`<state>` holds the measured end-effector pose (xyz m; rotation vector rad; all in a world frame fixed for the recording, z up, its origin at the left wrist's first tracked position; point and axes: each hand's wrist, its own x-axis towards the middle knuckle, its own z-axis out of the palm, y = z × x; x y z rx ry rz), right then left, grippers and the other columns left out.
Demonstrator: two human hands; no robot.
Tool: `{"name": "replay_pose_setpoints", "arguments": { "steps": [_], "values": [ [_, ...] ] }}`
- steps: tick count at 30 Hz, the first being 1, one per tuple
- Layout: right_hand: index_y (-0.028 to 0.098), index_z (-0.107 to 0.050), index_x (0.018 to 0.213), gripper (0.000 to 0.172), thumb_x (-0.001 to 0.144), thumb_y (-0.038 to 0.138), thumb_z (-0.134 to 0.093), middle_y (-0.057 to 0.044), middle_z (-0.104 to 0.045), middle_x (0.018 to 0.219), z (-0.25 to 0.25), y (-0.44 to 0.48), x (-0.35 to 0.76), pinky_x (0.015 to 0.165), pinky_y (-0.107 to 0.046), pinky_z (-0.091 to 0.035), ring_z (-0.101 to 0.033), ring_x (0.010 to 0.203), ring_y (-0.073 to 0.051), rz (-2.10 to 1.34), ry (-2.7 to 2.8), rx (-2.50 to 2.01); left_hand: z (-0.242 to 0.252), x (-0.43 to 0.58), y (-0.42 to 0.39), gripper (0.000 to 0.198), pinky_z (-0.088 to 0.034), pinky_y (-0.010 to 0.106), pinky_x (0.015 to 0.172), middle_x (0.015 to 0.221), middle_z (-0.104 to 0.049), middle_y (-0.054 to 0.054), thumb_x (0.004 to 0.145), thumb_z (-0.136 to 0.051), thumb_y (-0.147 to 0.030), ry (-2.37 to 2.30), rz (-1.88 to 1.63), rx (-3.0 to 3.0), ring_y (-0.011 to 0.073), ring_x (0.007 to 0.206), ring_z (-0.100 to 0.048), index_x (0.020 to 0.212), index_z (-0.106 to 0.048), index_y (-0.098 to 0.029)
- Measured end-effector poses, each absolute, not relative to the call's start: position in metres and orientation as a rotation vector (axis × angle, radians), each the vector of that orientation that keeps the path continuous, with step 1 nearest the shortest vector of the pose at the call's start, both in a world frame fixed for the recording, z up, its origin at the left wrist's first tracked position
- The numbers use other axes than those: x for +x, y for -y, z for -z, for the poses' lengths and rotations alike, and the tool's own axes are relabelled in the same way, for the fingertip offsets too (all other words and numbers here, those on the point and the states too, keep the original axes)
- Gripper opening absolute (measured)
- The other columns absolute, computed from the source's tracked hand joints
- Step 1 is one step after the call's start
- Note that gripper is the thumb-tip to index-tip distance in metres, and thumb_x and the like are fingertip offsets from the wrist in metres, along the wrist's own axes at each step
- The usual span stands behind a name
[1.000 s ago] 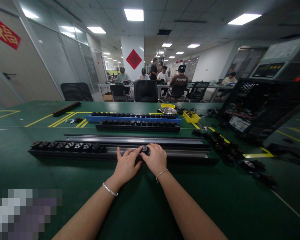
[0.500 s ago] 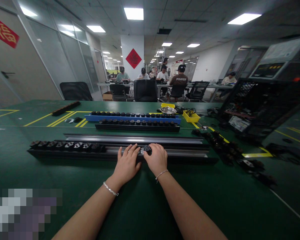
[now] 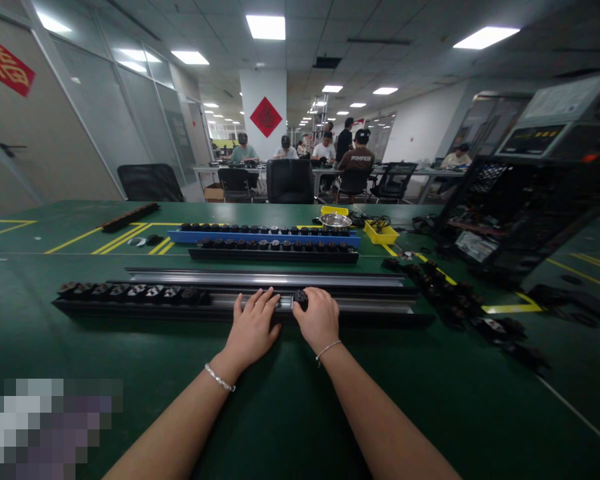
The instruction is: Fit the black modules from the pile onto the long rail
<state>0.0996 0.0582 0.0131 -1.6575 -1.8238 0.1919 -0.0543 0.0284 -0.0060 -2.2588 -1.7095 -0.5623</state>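
1. Black module (image 3: 300, 297) stands at the channel of the front rail (image 3: 377, 321), a little right of that rail's middle; its underside is hidden, so how deep it sits cannot be told.
2. Right hand (image 3: 319, 321) has its grip clamped on the black module, thumb on the near side and fingers curled over from the right, above the front rail. A thin bracelet (image 3: 329, 349) circles this wrist.
3. Left hand (image 3: 251, 329) rests across the front rail near its middle, just left of the black module. Its grip is apart: the fingers are slightly spread over the channel, and the thumb points toward the right hand. A thicker pale bracelet (image 3: 220, 378) is on this wrist.
4. A row of black modules (image 3: 136, 292) fills the left part of the front rail, well apart from the held one.
5. Just behind the front rail and roughly parallel to it lies a second rail (image 3: 190, 277), its channel shining.
6. Farther behind the front rail are a short black rail (image 3: 275, 255) and a blue rail (image 3: 220, 238), both carrying dark modules.
7. Loose black parts (image 3: 453, 297) trail past the front rail's right end.
8. Green bench (image 3: 280, 427) carries the front rail and shows bare between the forearms.
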Motion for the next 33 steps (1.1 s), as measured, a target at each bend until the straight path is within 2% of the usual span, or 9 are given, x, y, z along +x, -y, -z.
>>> {"name": "replay_pose_setpoints", "arguments": {
  "steps": [9, 20, 33],
  "values": [
    [0.017, -0.060, 0.105, 0.032, 0.078, 0.030, -0.050, -0.010, -0.062, 0.114, -0.014, -0.056, 0.110, 0.094, -0.036, -0.031, -0.049, 0.111, -0.022, -0.166, 1.812, -1.681, 0.006, -0.055, -0.029, 0.054, -0.015, 0.055, 0.108, 0.141, -0.043, 0.006, 0.078, -0.053, -0.030, 1.706, 0.579, -2.269, 0.0273, 0.130, -0.036, 0.131, -0.043, -0.026],
    [0.014, -0.059, 0.109, 0.036, 0.080, 0.030, -0.048, -0.010, -0.060, 0.116, -0.016, -0.055, 0.128, 0.096, -0.037, -0.030, -0.047, 0.114, -0.022, -0.156, 1.824, -1.729, 0.005, -0.056, -0.030, 0.056, -0.031, 0.045, 0.100, 0.139, -0.045, 0.005, 0.076, -0.055, -0.031, 1.723, 0.594, -2.268, 0.0262, 0.129, -0.037, 0.130, -0.044, -0.026],
    [0.015, -0.059, 0.108, 0.034, 0.081, 0.030, -0.046, -0.010, -0.060, 0.115, -0.015, -0.055, 0.140, 0.095, -0.037, -0.031, -0.048, 0.112, -0.022, -0.146, 1.802, -1.747, 0.002, -0.056, -0.028, 0.056, -0.031, 0.044, 0.100, 0.140, -0.044, 0.004, 0.076, -0.055, -0.032, 1.734, 0.571, -2.270, 0.0259, 0.129, -0.036, 0.131, -0.044, -0.027]
  ]
}}
